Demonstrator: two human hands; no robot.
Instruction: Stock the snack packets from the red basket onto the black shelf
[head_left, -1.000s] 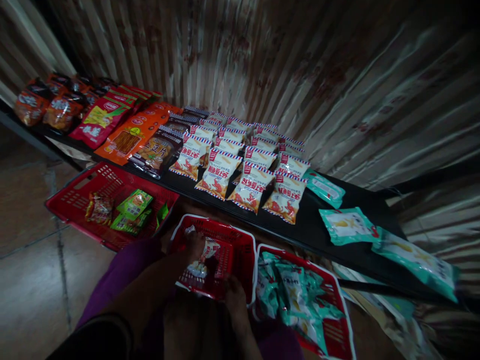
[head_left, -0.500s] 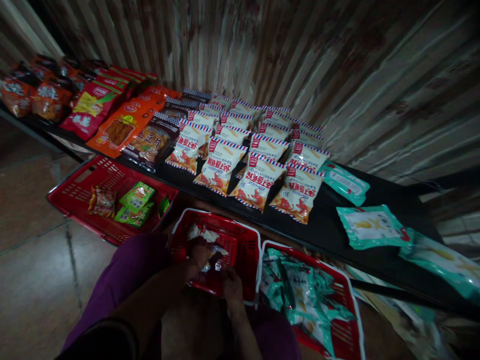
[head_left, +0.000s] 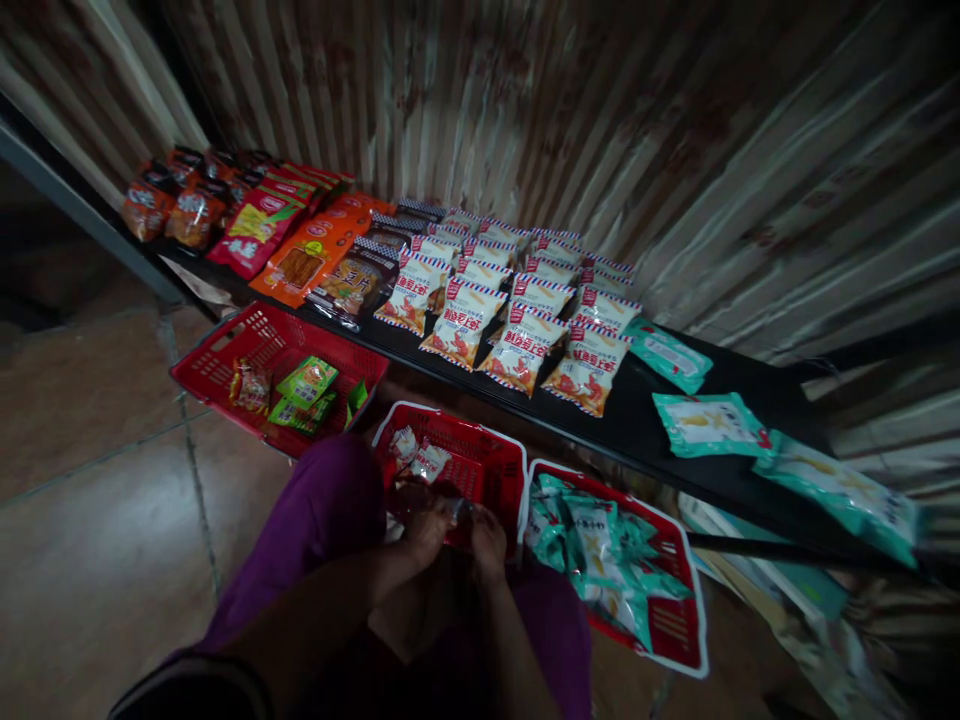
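Note:
My left hand (head_left: 426,532) and my right hand (head_left: 487,540) are close together over the near side of the middle red basket (head_left: 491,460). Between their fingertips is a small shiny packet (head_left: 456,510), dark and hard to make out. Both hands have their fingers closed on it. Farther back in that basket lie small white-and-red packets (head_left: 429,461). The right red basket (head_left: 679,625) holds several teal snack bags (head_left: 596,540). In the left red basket (head_left: 217,350) are green packets (head_left: 304,395) and a red-brown packet (head_left: 250,386).
A black shelf (head_left: 622,435) runs across behind the baskets. On it stand rows of white snack bags (head_left: 521,345), orange bags (head_left: 311,258), brown bags (head_left: 349,285) and teal bags (head_left: 712,425). A pleated curtain (head_left: 450,100) hangs behind. Tiled floor (head_left: 112,520) shows at left.
The view has shifted, so the shelf's left end shows more. My hands have drawn back toward the basket's near edge and closer together, with the small packet between them.

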